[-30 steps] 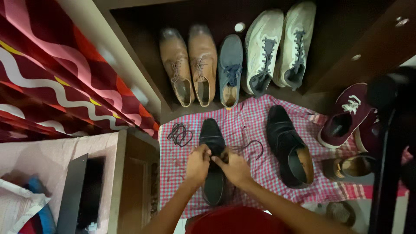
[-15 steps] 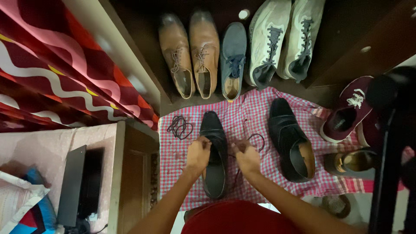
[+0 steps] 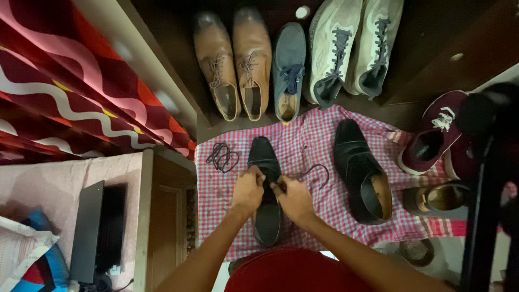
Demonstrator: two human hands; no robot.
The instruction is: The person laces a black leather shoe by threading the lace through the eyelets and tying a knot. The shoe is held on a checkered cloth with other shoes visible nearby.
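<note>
A home, shoe shelf (image 3: 432,32) with rowed shoes (image 3: 292,65), patterned curtain (image 3: 70,92), bedding (image 3: 27,254)

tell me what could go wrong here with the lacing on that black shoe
The lace trails loose over the checked cloth beside the right hand, so a tug might pull it unevenly or out of an eyelet. Both hands, with the left hand, cover the black shoe at its middle, so a skipped eyelet could go unseen. The spare lace could get mixed in.
</note>
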